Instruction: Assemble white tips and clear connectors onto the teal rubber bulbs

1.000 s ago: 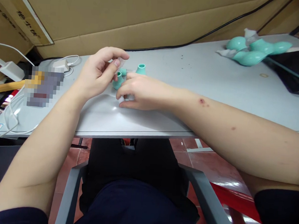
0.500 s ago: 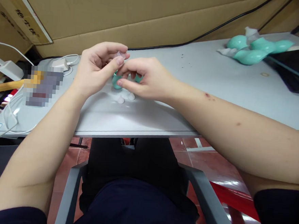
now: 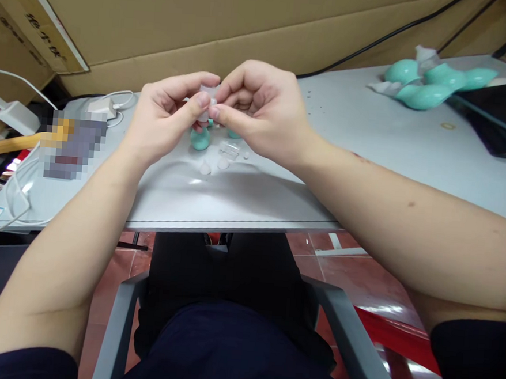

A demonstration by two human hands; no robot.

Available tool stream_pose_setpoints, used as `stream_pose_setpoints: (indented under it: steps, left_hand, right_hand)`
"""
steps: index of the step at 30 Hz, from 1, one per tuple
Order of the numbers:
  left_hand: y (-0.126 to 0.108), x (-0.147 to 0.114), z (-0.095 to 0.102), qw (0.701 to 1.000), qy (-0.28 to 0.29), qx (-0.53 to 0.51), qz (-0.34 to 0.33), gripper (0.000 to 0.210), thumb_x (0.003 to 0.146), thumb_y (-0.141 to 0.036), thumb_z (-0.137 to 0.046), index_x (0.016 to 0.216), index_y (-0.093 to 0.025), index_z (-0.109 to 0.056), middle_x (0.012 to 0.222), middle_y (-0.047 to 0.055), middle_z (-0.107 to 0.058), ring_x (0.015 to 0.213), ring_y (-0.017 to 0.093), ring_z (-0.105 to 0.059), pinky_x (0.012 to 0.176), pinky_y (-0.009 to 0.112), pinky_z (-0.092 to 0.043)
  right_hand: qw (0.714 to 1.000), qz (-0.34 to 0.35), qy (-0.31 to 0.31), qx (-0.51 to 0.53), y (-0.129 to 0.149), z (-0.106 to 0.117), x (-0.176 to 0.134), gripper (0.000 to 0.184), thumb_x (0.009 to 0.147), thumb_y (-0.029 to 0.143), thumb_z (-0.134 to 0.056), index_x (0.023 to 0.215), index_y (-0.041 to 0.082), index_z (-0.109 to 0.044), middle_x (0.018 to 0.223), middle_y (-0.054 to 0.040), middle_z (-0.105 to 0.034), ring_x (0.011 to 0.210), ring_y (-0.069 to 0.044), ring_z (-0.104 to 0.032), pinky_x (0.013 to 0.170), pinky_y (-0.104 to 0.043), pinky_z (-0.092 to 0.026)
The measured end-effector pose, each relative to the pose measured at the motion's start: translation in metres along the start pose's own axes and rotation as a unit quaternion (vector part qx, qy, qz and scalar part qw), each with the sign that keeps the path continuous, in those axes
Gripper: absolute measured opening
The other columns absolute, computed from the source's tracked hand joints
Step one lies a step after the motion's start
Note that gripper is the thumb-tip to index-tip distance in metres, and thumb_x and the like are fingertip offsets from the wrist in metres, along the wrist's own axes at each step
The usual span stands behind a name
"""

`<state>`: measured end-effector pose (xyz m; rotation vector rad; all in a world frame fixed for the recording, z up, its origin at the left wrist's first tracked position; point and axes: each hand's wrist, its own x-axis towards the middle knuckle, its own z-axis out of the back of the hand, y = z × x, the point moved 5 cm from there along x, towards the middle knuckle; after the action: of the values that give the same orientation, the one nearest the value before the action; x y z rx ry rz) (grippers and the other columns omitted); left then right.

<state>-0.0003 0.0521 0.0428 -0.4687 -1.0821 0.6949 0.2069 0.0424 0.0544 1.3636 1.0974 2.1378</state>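
A small translucent plastic piece [image 3: 208, 91] is pinched between the thumb and fingers of my left hand [image 3: 163, 114]. Against its right side, my right hand [image 3: 269, 110] is closed in a pinch on a tiny whitish piece [image 3: 213, 102], partly covered by the fingertips. Below my hands, a glossy teal rounded piece [image 3: 200, 140] stands on the table, and another teal piece [image 3: 234, 134] is mostly hidden behind my right hand. Nearer me lie clear plastic bits [image 3: 230, 150], a white cone-like piece [image 3: 205, 167] and a similar cone [image 3: 223, 163].
Several teal rounded shapes [image 3: 428, 95] with whitish ends lie at the back right, beside a black object [image 3: 500, 123]. White chargers [image 3: 17, 118] and cables are on the left. A cardboard wall [image 3: 264, 28] stands behind the grey table [image 3: 370, 122], with a black cable along it.
My right hand has risen from beside the teal piece to the translucent piece in my left hand. The clear bits on the table have come into view. My left hand has barely moved.
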Motion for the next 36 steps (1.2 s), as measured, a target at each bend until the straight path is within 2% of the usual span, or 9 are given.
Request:
stream_pose_setpoints:
  steps: [2, 4, 10, 14, 18, 21, 26, 31, 36]
  left_hand:
    - [-0.005, -0.001, -0.002, 0.999, -0.013, -0.024, 0.021, 0.081, 0.099, -0.105, -0.093, 0.138, -0.034, -0.094, 0.108, 0.003, -0.096, 0.089, 0.025, -0.088, 0.084, 0.051, -0.08]
    - [-0.008, -0.002, -0.003, 0.997, -0.034, -0.051, 0.04, 0.07, 0.097, -0.096, -0.101, 0.129, -0.034, -0.096, 0.101, 0.002, -0.095, 0.085, 0.025, -0.088, 0.08, 0.047, -0.08]
    - [-0.009, 0.0, -0.003, 0.995, -0.048, -0.062, 0.061, 0.04, 0.101, -0.067, -0.107, 0.118, -0.032, -0.095, 0.09, 0.002, -0.09, 0.075, 0.023, -0.085, 0.074, 0.043, -0.078]
    - [-0.009, -0.001, 0.0, 0.994, -0.061, -0.026, 0.09, 0.025, 0.106, -0.05, -0.106, 0.112, -0.028, -0.093, 0.088, 0.0, -0.087, 0.073, 0.021, -0.085, 0.073, 0.039, -0.075]
    - [-0.013, -0.004, -0.001, 0.991, -0.054, -0.017, 0.121, 0.026, 0.109, -0.05, -0.106, 0.115, -0.029, -0.093, 0.089, -0.001, -0.089, 0.081, 0.022, -0.086, 0.08, 0.039, -0.077]
    - [-0.014, -0.007, -0.001, 0.99, -0.041, -0.022, 0.136, 0.029, 0.108, -0.053, -0.108, 0.108, -0.029, -0.091, 0.09, 0.001, -0.089, 0.088, 0.024, -0.087, 0.082, 0.04, -0.077]
    - [-0.012, -0.009, 0.0, 0.989, -0.04, -0.043, 0.137, 0.028, 0.11, -0.044, -0.104, 0.098, -0.025, -0.087, 0.091, 0.002, -0.088, 0.078, 0.021, -0.084, 0.077, 0.037, -0.078]
    - [-0.015, -0.006, -0.005, 0.984, -0.023, -0.063, 0.164, 0.031, 0.113, -0.034, -0.098, 0.089, -0.023, -0.082, 0.087, 0.001, -0.084, 0.071, 0.017, -0.083, 0.072, 0.032, -0.077]
    - [-0.018, -0.006, -0.007, 0.982, -0.024, -0.063, 0.175, 0.033, 0.116, -0.03, -0.092, 0.087, -0.022, -0.079, 0.082, 0.0, -0.08, 0.072, 0.017, -0.085, 0.073, 0.029, -0.077]
  right_hand:
    - [1.0, -0.011, -0.004, 0.008, -0.003, 0.001, 0.001, 0.058, 0.098, 0.076, -0.109, 0.095, 0.035, -0.068, 0.102, -0.0028, -0.09, 0.107, -0.034, -0.09, 0.09, -0.05, -0.075]
    - [0.999, -0.014, -0.01, 0.037, -0.008, 0.002, 0.003, 0.056, 0.096, 0.073, -0.113, 0.092, 0.035, -0.072, 0.099, -0.0026, -0.091, 0.102, -0.032, -0.09, 0.087, -0.047, -0.075]
    - [0.995, -0.029, -0.009, 0.093, -0.016, 0.001, 0.005, 0.05, 0.092, 0.06, -0.121, 0.083, 0.031, -0.081, 0.088, -0.001, -0.09, 0.087, -0.026, -0.086, 0.079, -0.039, -0.072]
    - [0.995, -0.015, 0.008, 0.101, -0.015, 0.001, 0.005, 0.051, 0.093, 0.063, -0.121, 0.084, 0.031, -0.082, 0.087, -0.0005, -0.089, 0.084, -0.024, -0.085, 0.078, -0.037, -0.073]
    - [0.996, 0.011, 0.028, 0.089, -0.016, 0.001, 0.005, 0.056, 0.099, 0.072, -0.116, 0.087, 0.03, -0.08, 0.086, -0.0019, -0.088, 0.086, -0.024, -0.087, 0.08, -0.036, -0.074]
    - [0.998, 0.034, 0.03, 0.038, -0.017, 0.003, 0.003, 0.059, 0.105, 0.077, -0.109, 0.088, 0.03, -0.079, 0.094, -0.0043, -0.091, 0.091, -0.026, -0.088, 0.083, -0.038, -0.074]
    - [0.994, 0.074, 0.028, -0.079, -0.015, 0.009, -0.001, 0.053, 0.121, 0.073, -0.09, 0.094, 0.03, -0.076, 0.101, -0.006, -0.088, 0.098, -0.028, -0.085, 0.085, -0.04, -0.07]
    - [0.962, 0.111, 0.039, -0.246, -0.008, 0.015, 0.0, 0.038, 0.129, 0.053, -0.07, 0.098, 0.031, -0.069, 0.099, -0.0047, -0.083, 0.093, -0.028, -0.08, 0.091, -0.045, -0.067]
    - [0.934, 0.082, 0.06, -0.342, -0.004, 0.012, 0.001, 0.035, 0.131, 0.05, -0.057, 0.101, 0.033, -0.054, 0.107, -0.0083, -0.088, 0.096, -0.028, -0.08, 0.095, -0.045, -0.064]
